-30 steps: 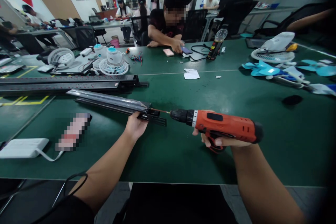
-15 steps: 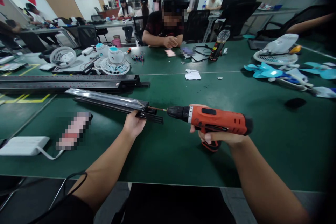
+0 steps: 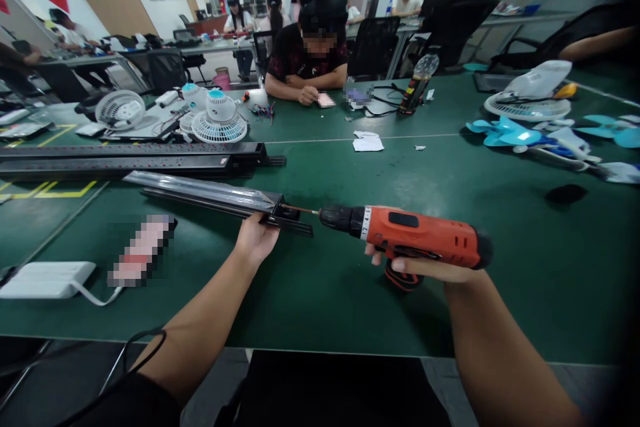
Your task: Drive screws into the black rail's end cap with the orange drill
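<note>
My right hand (image 3: 400, 263) is wrapped round the grip of an orange and black cordless drill (image 3: 425, 233), which points left. From its chuck runs a long thin bit (image 3: 303, 209), whose tip meets the near end of a black metal rail (image 3: 210, 195); whether it sits in a screw cannot be made out. Clear plastic film covers the top of the rail. My left hand (image 3: 257, 238) grips the rail from below, close to that end, with the fingers partly hidden underneath.
Behind the rail lie more long black rails (image 3: 125, 159). To the left are a phone (image 3: 143, 250) and a white power bank (image 3: 47, 279). White fans (image 3: 220, 117) stand at the back left, blue fan blades (image 3: 505, 135) at the right. A person (image 3: 310, 47) sits across the green table.
The drill and my right hand have shifted slightly to the right and down. My left hand and the rail stay nearly still. The person opposite has leaned and moved their hands left.
</note>
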`<act>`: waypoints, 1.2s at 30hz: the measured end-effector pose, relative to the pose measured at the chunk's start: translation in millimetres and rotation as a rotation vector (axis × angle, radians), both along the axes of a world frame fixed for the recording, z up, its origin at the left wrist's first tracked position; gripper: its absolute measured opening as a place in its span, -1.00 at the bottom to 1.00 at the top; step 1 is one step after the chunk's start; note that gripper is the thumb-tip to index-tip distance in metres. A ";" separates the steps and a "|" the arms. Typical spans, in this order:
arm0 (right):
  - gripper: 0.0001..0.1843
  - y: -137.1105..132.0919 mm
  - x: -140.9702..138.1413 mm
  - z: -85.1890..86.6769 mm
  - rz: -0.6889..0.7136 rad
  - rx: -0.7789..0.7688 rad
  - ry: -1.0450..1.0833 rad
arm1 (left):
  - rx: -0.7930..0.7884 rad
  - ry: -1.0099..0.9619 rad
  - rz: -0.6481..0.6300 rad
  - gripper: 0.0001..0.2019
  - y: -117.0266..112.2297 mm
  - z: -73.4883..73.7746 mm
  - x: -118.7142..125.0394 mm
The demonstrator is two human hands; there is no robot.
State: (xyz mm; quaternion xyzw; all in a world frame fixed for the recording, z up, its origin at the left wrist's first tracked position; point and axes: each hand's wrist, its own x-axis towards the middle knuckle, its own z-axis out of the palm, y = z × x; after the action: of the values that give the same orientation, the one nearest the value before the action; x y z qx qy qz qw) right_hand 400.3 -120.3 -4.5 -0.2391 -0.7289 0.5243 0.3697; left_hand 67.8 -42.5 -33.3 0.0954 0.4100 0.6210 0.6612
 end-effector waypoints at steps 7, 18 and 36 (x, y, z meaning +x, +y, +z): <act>-0.63 -5.0 2.1 -3.0 -0.076 -0.113 -0.059 | -0.033 -0.021 0.032 -0.65 -1.8 -0.7 2.8; -0.77 -6.2 13.7 -16.3 -0.254 -0.158 -0.171 | -0.037 -0.038 0.014 -0.69 -3.0 -3.8 3.9; -0.84 -7.8 12.1 -16.5 -0.294 -0.243 -0.118 | 0.004 -0.048 -0.073 -0.65 -4.8 -5.7 -1.0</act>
State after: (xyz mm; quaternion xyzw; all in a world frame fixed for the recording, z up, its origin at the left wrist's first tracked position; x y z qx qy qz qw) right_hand 412.4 -128.1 -21.0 -0.4162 -0.6378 0.5339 0.3675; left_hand 66.9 -47.2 -38.9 0.0969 0.3892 0.5992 0.6929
